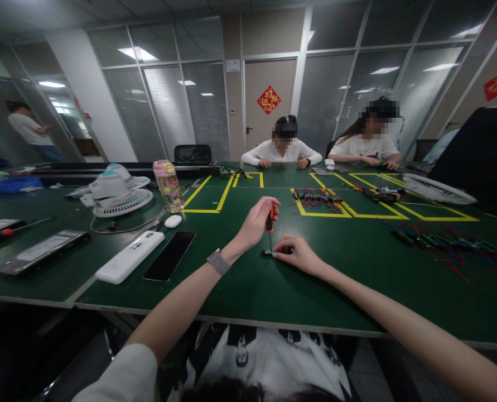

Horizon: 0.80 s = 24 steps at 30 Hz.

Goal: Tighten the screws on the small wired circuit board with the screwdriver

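My left hand (pixel 261 219) is closed round the orange and black handle of a screwdriver (pixel 270 222), which stands nearly upright. Its thin shaft runs down to a small green circuit board (pixel 267 253) lying on the table; whether the tip sits in a screw or terminal is too small to tell. The thumb and fingers of my right hand (pixel 296 254) pinch the right end of that board, low against the tabletop. Something dark red, perhaps wires, shows under the right fingers, mostly hidden.
Bundles of wired boards lie in a taped square (pixel 317 200) and at right (pixel 428 245). To the left are a phone (pixel 170 255), a white power bank (pixel 130 257), a bottle (pixel 168 187), a fan (pixel 122 202) and a metal-cased drive (pixel 43 251). Two people sit opposite.
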Motion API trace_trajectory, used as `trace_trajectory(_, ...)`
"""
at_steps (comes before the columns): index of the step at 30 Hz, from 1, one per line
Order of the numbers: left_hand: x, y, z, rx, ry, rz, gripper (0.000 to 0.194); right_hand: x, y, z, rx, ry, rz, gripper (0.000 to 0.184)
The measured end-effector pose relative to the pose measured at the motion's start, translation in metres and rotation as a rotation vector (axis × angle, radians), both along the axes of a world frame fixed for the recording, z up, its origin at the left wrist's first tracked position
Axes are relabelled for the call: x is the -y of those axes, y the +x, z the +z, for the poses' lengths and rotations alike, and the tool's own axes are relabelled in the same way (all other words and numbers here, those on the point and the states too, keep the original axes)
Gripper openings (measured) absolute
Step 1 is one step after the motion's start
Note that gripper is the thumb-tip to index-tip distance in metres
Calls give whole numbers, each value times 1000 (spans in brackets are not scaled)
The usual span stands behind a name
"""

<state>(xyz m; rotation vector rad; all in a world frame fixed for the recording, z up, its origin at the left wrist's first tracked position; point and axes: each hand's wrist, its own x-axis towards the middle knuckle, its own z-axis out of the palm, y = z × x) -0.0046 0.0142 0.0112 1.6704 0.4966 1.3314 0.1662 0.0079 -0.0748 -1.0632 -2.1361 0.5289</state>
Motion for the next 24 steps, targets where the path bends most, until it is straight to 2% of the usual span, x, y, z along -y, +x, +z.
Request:
trace_trajectory(3, 2, -2, 10, -124, 112, -53, 33, 0, 0, 0, -10, -13, 6, 10)
trace_trajectory(7, 7, 3, 15, -205, 156, -82, 29, 0, 1, 0, -20, -52, 15, 14)
trace_trajectory(11, 7, 9, 12, -252, 196, 25, 19, 0, 0, -1, -36, -73, 9, 13)
trace_trajectory(15, 3, 9, 10, -297, 257, 144, 20, 1, -1, -1, -48, -88, -7, 14)
trace_trajectory(20, 3, 9, 11, -351, 411, 340, 18, 1, -1, -1, -42, -81, -18, 13)
trace_trajectory(22, 2, 9, 9, -340, 415, 346, 17, 0, 0, -2, -38, -79, -19, 13)
trace_trajectory(24, 1, 9, 7, -312, 381, 295, 18, -1, 0, -3, -32, -83, -20, 13)
